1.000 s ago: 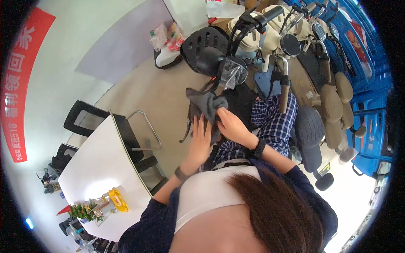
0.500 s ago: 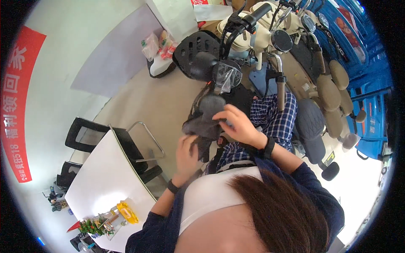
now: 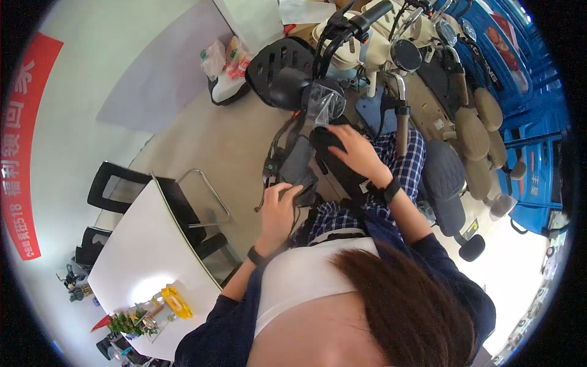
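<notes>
Left hand [image 3: 279, 211] has fingers curled at the near edge of dark grey cloth [image 3: 298, 164], can't tell if pinching; cloth sits on the near side of a plastic-wrapped round part [image 3: 326, 104]. Right hand [image 3: 359, 153], thumb and fingers apart, at black item [image 3: 321, 139], right of cloth, grip unclear. White table [image 3: 131, 257] at left.

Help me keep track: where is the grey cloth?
In the head view, the grey cloth is just left of centre, at the left hand and below the clear plastic wrap.
</notes>
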A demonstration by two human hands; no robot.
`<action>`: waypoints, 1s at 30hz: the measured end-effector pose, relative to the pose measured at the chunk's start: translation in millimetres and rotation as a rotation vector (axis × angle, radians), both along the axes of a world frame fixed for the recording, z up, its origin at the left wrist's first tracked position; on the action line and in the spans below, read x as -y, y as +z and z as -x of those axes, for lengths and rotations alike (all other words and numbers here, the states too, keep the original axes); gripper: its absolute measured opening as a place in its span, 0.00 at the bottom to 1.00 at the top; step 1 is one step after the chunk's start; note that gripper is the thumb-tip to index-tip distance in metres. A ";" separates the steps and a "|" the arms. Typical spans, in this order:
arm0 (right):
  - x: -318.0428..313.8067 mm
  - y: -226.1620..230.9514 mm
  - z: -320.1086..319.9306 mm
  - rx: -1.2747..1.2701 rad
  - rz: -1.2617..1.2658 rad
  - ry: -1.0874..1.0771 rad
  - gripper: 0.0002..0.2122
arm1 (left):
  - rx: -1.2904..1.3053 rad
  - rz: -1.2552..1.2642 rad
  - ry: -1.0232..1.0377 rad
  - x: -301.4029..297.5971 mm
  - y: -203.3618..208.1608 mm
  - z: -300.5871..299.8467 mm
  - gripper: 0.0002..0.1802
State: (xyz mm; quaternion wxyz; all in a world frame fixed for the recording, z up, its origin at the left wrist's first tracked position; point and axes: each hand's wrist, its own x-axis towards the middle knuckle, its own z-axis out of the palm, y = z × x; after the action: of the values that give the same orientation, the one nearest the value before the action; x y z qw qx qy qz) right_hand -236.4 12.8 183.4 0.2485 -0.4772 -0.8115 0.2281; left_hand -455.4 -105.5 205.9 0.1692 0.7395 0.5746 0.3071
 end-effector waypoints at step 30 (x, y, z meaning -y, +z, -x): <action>-45.2 -35.7 14.1 0.296 -0.300 -0.176 0.29 | -0.276 0.126 0.167 25.8 -44.4 -9.0 0.42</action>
State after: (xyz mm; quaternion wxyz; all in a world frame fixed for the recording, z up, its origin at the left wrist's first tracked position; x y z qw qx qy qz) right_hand -250.5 58.0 147.7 0.2142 -0.5321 -0.8191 0.0097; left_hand -446.4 -131.3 161.5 0.1086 0.7125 0.6698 0.1787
